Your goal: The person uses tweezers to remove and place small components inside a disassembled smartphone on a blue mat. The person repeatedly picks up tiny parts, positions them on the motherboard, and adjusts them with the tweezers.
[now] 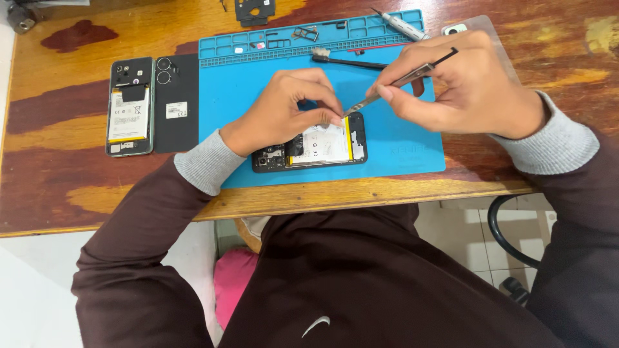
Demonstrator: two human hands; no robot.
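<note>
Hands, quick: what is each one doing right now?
Left hand: fingers pinched on the top edge of the opened phone on the blue mat.
Right hand: closed on metal tweezers, tips at the phone's edge.

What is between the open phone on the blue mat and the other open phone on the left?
In the head view, a black back cover lies between the two.

— What is the person wearing?
— A dark maroon sweatshirt with long sleeves, and a small white curved mark stitched low on the chest.
— And the cuffs?
— Grey ribbed ones. One sits just behind the left hand, the other just behind the right hand. Both hands are bare, without gloves.
</note>
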